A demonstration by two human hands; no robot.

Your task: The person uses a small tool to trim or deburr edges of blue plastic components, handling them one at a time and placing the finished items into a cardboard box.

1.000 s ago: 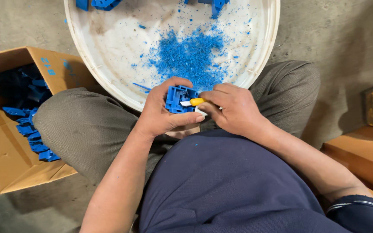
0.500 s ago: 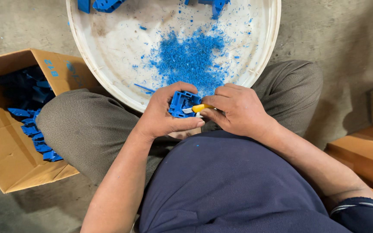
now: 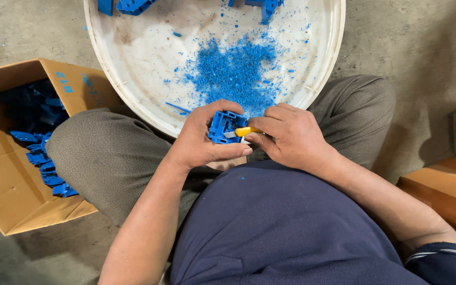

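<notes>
My left hand [image 3: 202, 141] grips a small blue plastic box-shaped part [image 3: 224, 126] just over my lap, at the near rim of a big white round tub [image 3: 133, 100]. My right hand [image 3: 291, 136] holds a yellow-handled knife [image 3: 245, 132] with its blade against the part's edge. A heap of blue plastic shavings [image 3: 233, 71] lies in the tub right beyond my hands.
A few more blue parts [image 3: 133, 5] lie at the tub's far edge. An open cardboard box [image 3: 11, 184] with several blue parts [image 3: 40, 158] stands on the concrete floor at my left knee. Brown cartons [image 3: 444, 195] sit at the right.
Both hands stay together at the tub's rim. The blue part has turned slightly in my left hand, and the knife keeps working along its edge.
</notes>
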